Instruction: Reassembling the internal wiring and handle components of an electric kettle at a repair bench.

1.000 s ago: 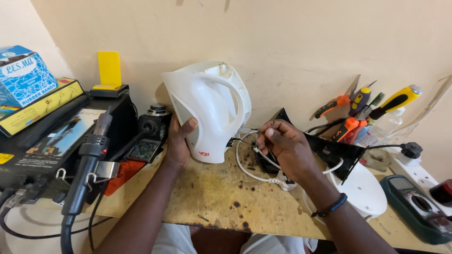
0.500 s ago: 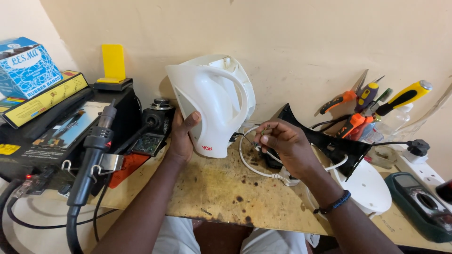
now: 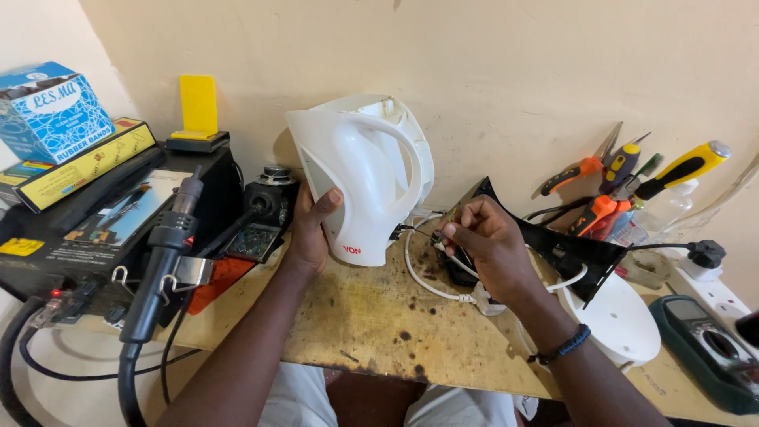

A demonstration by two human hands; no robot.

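- The left hand (image 3: 310, 229) wraps the white kettle (image 3: 360, 170), bracing it firmly on the worktop (image 3: 356, 316).
- The right hand (image 3: 486, 241) pinches a thin probe (image 3: 421, 232); small, steady moves seem best.

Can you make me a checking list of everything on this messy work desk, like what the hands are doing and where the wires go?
Surface: wooden bench, stained with dark spots.
Job's things: white kettle standing tilted; thin tool at its base.
Clutter: blue box, yellow stand, black station with handpiece, screwdrivers and pliers, white round base, green meter.
Grip: left hand holds the kettle's side; right hand pinches the tool.
Cables: white cord loops under the right hand; black hose hangs off the bench.
Surroundings: bare cream wall.
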